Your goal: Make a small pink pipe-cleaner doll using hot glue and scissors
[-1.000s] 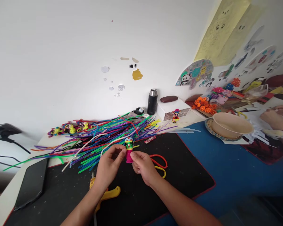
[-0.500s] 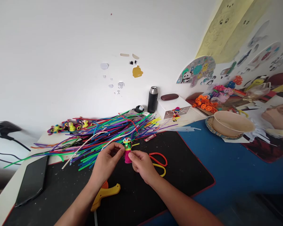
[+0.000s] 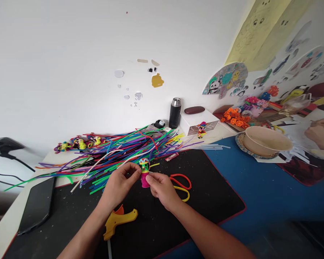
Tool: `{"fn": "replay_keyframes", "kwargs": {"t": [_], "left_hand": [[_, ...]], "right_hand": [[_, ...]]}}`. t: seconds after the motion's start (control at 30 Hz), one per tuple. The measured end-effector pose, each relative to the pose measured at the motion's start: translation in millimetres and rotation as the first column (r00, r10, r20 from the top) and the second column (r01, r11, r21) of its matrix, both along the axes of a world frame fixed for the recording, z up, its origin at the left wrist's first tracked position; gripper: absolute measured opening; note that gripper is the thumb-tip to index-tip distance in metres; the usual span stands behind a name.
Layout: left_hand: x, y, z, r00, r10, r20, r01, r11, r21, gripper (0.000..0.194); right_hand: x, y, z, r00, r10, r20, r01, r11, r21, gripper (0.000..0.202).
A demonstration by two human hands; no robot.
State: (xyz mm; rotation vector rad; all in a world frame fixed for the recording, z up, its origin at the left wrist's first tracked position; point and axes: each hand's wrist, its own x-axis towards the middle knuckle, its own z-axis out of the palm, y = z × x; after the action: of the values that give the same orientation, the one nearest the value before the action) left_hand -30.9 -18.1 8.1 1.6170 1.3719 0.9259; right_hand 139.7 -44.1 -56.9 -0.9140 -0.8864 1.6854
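Observation:
A small pipe-cleaner figure with a magenta body, yellow band, green face and blue-white-red head stands upright between my hands over the black mat. My left hand pinches at its left side, by the head and band. Thumb and fingers of my right hand grip its body from the right. Scissors with one red and one yellow handle lie beyond my right hand, partly hidden. Below my left wrist lies a yellow glue gun with an orange trigger and a pale stick at its end.
Many coloured pipe cleaners are heaped behind my hands. Several finished figures lie at the left; another figure leans on a white box near a black flask. A phone, a bowl and another person's hand flank the mat.
My left hand and the figure have shifted very slightly left, and the figure is turned a little. The orange trigger of the glue gun shows more now. Both hands keep their pinch.

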Motion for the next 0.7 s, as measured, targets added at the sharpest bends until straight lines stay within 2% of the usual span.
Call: {"fn": "replay_keyframes", "kwargs": {"t": [0.17, 0.4, 0.7], "left_hand": [[-5.3, 4.0, 4.1, 0.997, -0.081, 0.018, 0.082, 0.996, -0.031, 0.033], [-8.1, 9.0, 7.1, 0.990, -0.118, 0.075, 0.126, 0.985, -0.121, 0.038], [-6.8, 6.0, 8.7, 0.993, -0.120, -0.019, 0.117, 0.986, -0.123, 0.037]], "right_hand": [[0.1, -0.6, 1.9, 1.000, 0.005, -0.005, -0.005, 1.000, -0.010, 0.048], [-1.3, -0.9, -1.7, 1.000, 0.001, 0.005, -0.001, 1.000, -0.008, 0.051], [-3.2, -1.5, -3.1, 1.000, 0.015, 0.010, -0.015, 1.000, 0.003, 0.053]]}}
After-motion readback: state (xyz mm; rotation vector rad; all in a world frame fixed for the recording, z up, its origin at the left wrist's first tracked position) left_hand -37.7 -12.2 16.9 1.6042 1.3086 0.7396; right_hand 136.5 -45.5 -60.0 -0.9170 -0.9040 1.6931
